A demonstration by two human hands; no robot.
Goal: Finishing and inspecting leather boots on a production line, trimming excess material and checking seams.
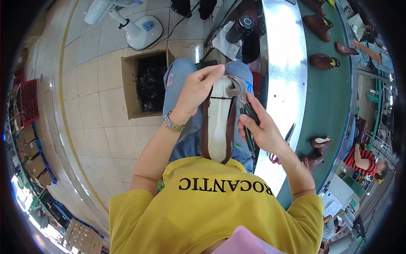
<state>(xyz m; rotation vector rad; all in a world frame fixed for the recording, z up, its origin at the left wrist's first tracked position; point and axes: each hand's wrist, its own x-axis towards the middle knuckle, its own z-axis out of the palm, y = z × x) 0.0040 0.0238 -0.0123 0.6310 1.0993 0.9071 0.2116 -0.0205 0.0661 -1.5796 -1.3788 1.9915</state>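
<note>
A brown leather shoe upper (205,137) on a pale last (218,122) rests in my lap, its underside facing up. A dark band crosses the last near its far end. My left hand (198,89) is closed on the shoe's far end, its fingertips bent over the edge. In my right hand (264,127) are pincers (249,134) with dark green handles. Their metal jaws (238,89) reach the leather edge at the far right of the shoe. Whether the jaws are clamped on the leather cannot be made out.
To my right runs a shiny metal ledge (285,55) with scissors (289,132) on it. Beyond lies a green conveyor belt (319,95) carrying several brown shoes (323,62). An open cardboard box (130,86) and a white fan (144,31) stand on the floor. People work across the belt.
</note>
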